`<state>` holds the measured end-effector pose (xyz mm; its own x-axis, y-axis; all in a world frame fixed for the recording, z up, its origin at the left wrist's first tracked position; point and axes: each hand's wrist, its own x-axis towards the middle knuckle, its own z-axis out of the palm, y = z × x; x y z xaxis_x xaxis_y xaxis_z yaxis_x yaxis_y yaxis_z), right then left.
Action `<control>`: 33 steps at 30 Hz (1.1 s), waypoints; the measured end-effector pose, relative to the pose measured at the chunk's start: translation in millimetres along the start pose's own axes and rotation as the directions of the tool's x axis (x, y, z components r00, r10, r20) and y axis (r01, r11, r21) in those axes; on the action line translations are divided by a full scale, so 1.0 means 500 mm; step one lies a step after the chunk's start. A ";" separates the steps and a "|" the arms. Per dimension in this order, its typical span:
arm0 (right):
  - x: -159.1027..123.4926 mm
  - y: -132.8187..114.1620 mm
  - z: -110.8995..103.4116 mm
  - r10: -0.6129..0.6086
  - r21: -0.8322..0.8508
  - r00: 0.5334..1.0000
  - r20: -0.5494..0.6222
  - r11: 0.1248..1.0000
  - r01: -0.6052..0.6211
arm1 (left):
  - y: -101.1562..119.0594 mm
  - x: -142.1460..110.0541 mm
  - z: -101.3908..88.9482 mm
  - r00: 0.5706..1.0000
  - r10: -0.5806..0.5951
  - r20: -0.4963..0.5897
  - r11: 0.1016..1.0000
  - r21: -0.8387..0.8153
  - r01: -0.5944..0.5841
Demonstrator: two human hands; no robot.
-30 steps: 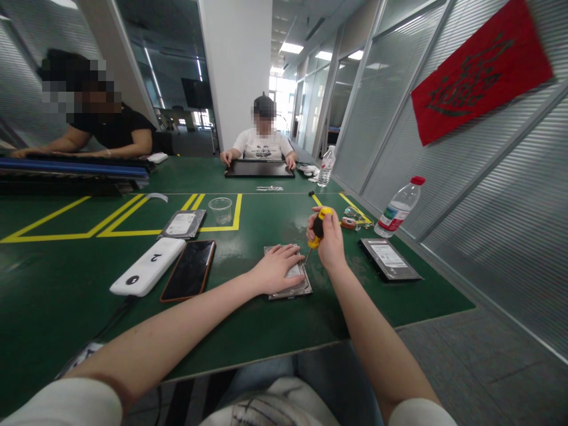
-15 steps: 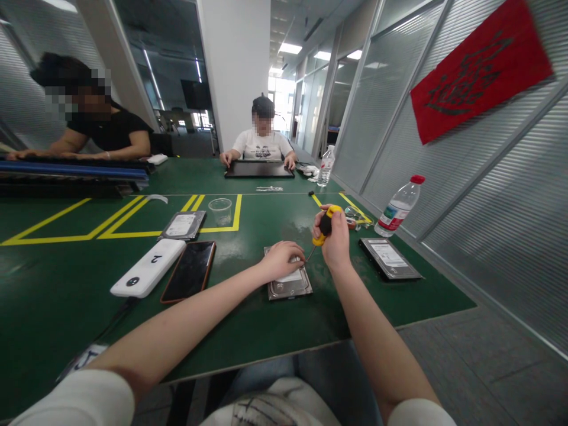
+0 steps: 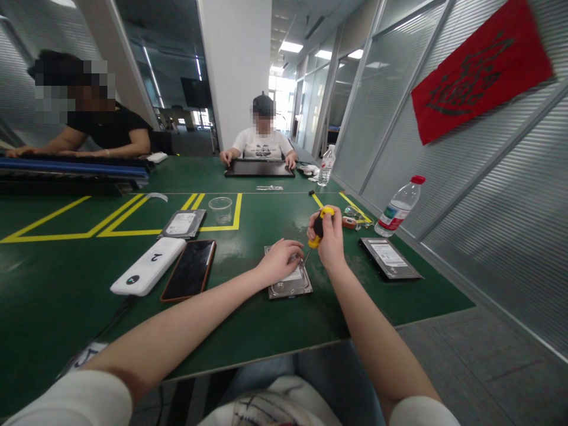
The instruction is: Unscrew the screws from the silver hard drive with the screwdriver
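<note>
A silver hard drive (image 3: 290, 289) with a white label lies flat on the green table before me. My left hand (image 3: 280, 261) rests across its upper part, fingers bent and gripping it, hiding much of the label. Wrapped in my right hand (image 3: 332, 239) is a yellow and black screwdriver (image 3: 318, 228). Its thin shaft slants down to the drive's right edge, close to my left fingertips. Whether the tip sits in a screw is too small to tell.
Another hard drive (image 3: 389, 258) lies to the right, beside a red-capped water bottle (image 3: 394, 214). On the left are a white power bank (image 3: 148, 267), a phone (image 3: 190, 271), a third hard drive (image 3: 181, 224) and a clear cup (image 3: 220, 211). Two people sit across the table.
My right hand and the screwdriver handle have shifted slightly left, so the screwdriver stands a little more upright. My left hand remains over the hard drive.
</note>
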<state>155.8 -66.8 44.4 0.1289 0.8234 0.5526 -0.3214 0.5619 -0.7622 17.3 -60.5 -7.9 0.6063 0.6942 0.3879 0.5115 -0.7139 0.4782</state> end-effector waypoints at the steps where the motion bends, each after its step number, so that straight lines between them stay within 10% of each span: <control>1: 0.000 0.000 0.000 -0.001 -0.001 1.000 -0.001 1.000 0.001 | 0.001 -0.001 0.000 1.000 0.009 0.000 1.000 0.013 -0.009; 33: 0.002 0.003 0.000 -0.002 -0.071 1.000 -0.004 0.997 0.002 | 0.011 0.001 -0.007 0.995 0.075 0.062 0.994 0.080 -0.080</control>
<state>155.4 -65.3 43.8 0.1328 0.8226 0.5529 -0.2539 0.5675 -0.7832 18.2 -63.7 -2.5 0.6799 0.6313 0.3732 0.5082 -0.7725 0.3808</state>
